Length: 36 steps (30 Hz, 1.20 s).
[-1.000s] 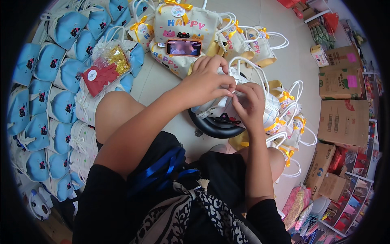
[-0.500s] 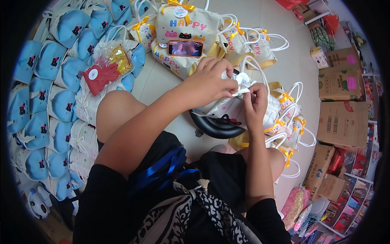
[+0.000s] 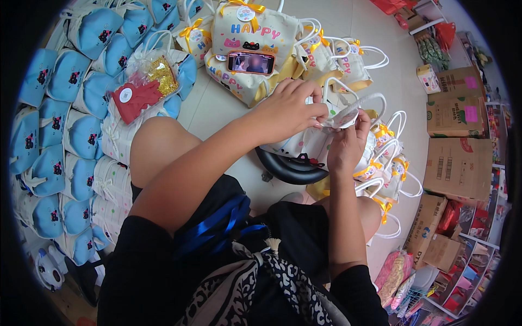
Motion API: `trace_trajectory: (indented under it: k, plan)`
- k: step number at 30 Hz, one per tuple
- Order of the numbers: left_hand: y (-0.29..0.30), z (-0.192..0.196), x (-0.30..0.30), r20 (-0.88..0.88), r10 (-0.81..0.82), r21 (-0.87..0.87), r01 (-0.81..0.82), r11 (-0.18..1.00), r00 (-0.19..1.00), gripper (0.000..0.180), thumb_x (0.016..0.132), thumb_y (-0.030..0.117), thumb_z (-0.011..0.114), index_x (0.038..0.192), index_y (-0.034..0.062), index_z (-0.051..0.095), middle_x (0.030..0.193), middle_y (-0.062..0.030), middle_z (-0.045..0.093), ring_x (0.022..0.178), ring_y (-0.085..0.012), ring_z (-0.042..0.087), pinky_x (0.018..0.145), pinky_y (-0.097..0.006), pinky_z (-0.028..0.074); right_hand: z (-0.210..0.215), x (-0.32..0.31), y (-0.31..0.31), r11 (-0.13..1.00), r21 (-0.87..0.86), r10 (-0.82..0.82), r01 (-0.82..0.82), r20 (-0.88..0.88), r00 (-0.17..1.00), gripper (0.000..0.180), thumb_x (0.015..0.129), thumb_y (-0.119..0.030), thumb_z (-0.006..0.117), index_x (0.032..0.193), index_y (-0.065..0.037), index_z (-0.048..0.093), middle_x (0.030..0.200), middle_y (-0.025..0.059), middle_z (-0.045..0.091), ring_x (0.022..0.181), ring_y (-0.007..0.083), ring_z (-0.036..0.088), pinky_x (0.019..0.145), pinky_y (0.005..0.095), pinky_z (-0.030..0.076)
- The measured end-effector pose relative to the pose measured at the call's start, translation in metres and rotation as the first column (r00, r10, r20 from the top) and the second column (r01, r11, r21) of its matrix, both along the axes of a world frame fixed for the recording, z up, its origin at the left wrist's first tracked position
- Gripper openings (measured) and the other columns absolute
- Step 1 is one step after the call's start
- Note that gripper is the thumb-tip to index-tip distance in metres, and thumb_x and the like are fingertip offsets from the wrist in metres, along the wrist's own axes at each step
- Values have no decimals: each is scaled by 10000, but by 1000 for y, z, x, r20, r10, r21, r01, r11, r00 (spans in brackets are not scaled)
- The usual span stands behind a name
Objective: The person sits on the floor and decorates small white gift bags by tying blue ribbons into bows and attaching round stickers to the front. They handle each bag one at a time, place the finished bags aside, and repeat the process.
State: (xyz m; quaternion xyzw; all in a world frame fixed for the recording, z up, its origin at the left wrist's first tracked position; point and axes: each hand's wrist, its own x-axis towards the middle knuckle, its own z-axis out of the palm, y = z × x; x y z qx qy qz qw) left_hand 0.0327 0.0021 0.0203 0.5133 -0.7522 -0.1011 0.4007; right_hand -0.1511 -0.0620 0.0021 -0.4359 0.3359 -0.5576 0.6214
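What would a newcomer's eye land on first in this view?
Probably the two hands, left hand and right hand, meeting at centre over a small cream bag. Next, the rows of blue bags along the left, and the phone propped on a big cream bag at the top.

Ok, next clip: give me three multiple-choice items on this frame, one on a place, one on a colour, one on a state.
1. Where does the phone sit?
A. propped on the cream gift bags ahead
B. on the cardboard boxes
C. on the person's lap

2. What colour are the pouches stacked at the person's left?
A. green
B. light blue
C. black

3. What are the hands doing?
A. resting flat on the floor
B. both holding a small white piece above a cream bag
C. only one is raised

Key: 1 A, the phone leans against the bags; 2 B, the rows are light blue; 3 B, left hand and right hand meet at the piece.
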Motion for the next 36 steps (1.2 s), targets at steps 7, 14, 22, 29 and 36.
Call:
trace_trajectory:
  k: [7,14,22,29,36]
  plan:
    - [-9,0,7,-412,2,103,44,994,911,162,955,229,634,985,78,581,1029,-103,586,1054,-306,560,1008,-409,387,6,-11,-4,912,-331,19,-241,-554,832,193,907,3,696,1046,-43,569,885,9,555,734,67,516,634,202,413]
    - [-5,-2,-2,-174,-50,9,53,999,983,198,976,263,595,999,70,555,973,-96,602,998,-296,562,955,-411,397,5,-19,-10,894,-391,-42,-220,-561,827,97,968,-116,619,965,-22,638,820,46,608,672,126,536,651,241,425]
    - [3,12,4,-323,-114,321,223,920,939,177,989,224,573,1028,57,531,958,-105,580,921,-287,570,858,-370,456,2,-46,-37,938,211,166,-277,428,888,333,1079,-351,450,921,-78,552,894,78,593,566,160,455,528,287,378]
    - [31,43,69,-222,49,119,-23,993,974,180,969,187,625,1058,36,584,1007,-95,597,967,-196,602,866,-342,483,14,-42,-39,976,187,88,-109,117,989,356,1046,-374,524,1106,-26,567,1090,136,620,808,210,634,711,331,530]
    - [225,69,192,117,618,362,-613,702,777,167,937,141,681,979,5,593,926,-55,576,888,-153,557,825,-277,447,9,-39,-30,987,-6,157,-160,-167,973,213,1046,-201,543,1045,10,573,1004,141,649,728,178,626,700,306,524]
